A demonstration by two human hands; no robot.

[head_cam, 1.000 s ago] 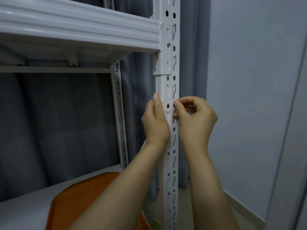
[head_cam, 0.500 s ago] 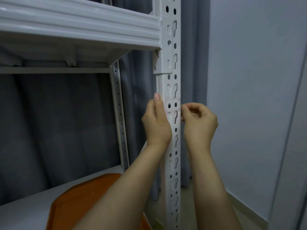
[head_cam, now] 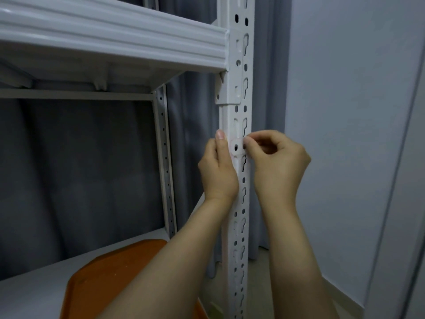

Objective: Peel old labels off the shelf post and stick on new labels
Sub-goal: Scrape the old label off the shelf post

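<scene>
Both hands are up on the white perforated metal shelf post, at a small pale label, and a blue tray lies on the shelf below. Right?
Not quite: the head view shows a flat orange tray, not blue. The left hand and right hand are indeed on the white perforated metal post, at the small pale label.
</scene>
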